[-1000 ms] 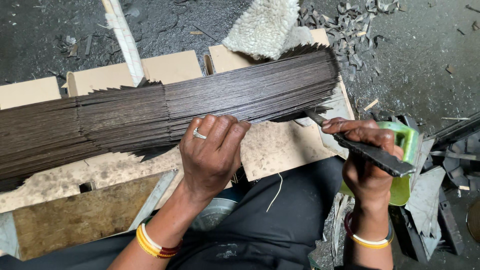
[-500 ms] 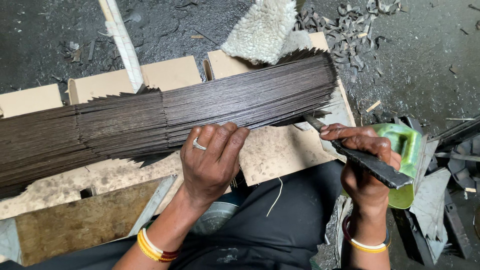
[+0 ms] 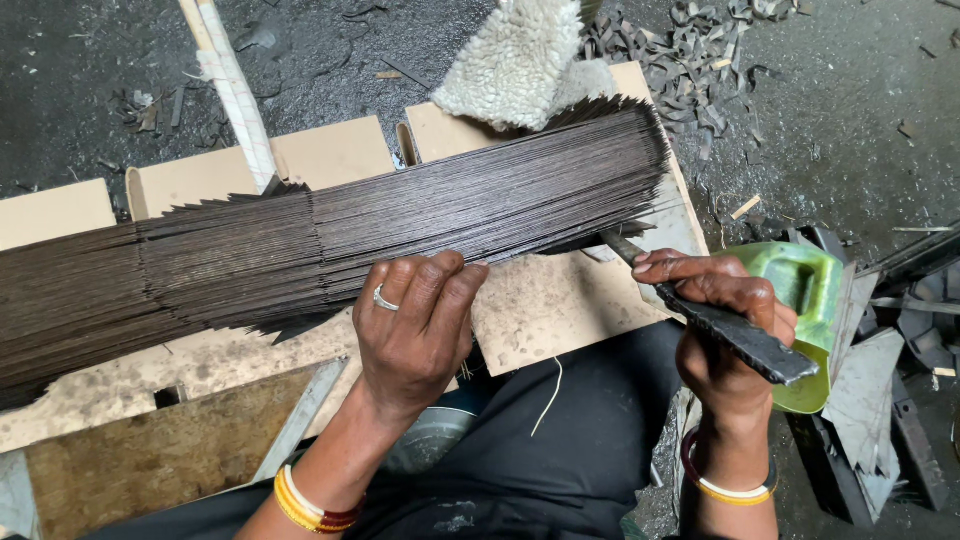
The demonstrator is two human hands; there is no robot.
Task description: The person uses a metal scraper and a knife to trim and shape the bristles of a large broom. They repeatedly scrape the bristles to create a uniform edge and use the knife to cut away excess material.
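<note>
Head view. A long bundle of thin dark sticks (image 3: 330, 235) lies slantwise across pale wooden boards (image 3: 560, 300) set over a dark, littered floor (image 3: 100, 70). The left hand (image 3: 415, 325) rests palm-down on the bundle's near edge, fingers curled loosely over the sticks, pinning rather than clasping them. The right hand (image 3: 725, 330) is closed around the handle of a dark flat-bladed knife (image 3: 700, 310), whose tip touches the bundle's underside near its right end. A green plastic container (image 3: 800, 290) sits just behind that hand; a woolly pad (image 3: 520, 60) lies at the bundle's far edge.

Handling, as judged: each stick looks light, springy and easily snapped, while the mass is loose and apt to fan out. Hold best taken by pressing flat across many sticks near mid-length.
</note>
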